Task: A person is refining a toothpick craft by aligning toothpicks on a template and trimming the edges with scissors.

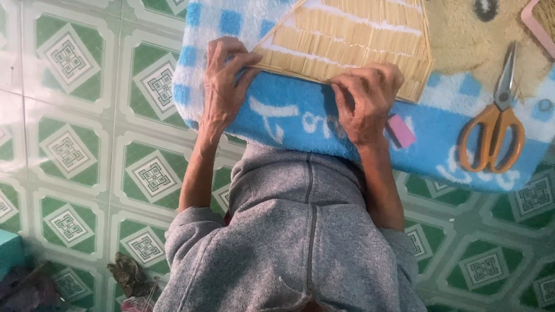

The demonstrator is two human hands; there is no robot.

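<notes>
Straw mat [352,40] lies on blue towel [300,118]; its near edge is pinched by left hand [226,78] & right hand [365,98], fingers curled shut. Edge best kept flat, grip even, w/ scissors [494,124] left aside.

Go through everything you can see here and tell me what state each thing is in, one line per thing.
Left hand: fingers curled over the woven panel's edge, gripping it.
Right hand: fingers bent, pressing on the panel's lower edge.
Woven straw panel: lying flat on the towel, held by both hands.
Blue and white towel: spread out on the tiled floor.
Orange-handled scissors: closed, lying on the towel, untouched.
Pink block: lying loose on the towel beside the right hand.
</notes>
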